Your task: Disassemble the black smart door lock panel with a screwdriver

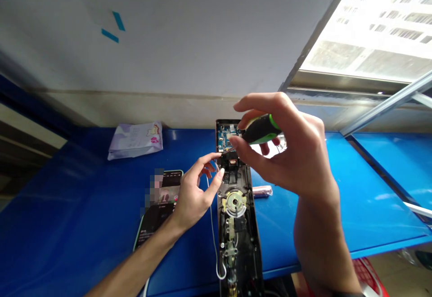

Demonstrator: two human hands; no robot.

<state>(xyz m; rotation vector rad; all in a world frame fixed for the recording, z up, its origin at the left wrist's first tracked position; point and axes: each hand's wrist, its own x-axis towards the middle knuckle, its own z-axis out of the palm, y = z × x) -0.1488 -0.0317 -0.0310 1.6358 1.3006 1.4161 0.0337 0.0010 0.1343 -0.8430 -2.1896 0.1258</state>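
A long black opened device body (240, 225) lies lengthwise on the blue table (337, 198), with a blue circuit board (225, 137) at its far end and a round brass-and-silver part (235, 201) in the middle. My right hand (290, 153) is closed round a green-and-black screwdriver handle (261, 129), held above the board end. My left hand (195, 189) rests against the device's left edge near the board, its fingertips pinched together on something small that I cannot make out.
A phone (162, 198) with a lit screen lies left of the device, and a white cable (212, 229) runs beside it. A purple-white packet (137, 140) sits at the back left. A small clear bag (262, 191) lies to the right. Wall and window stand behind.
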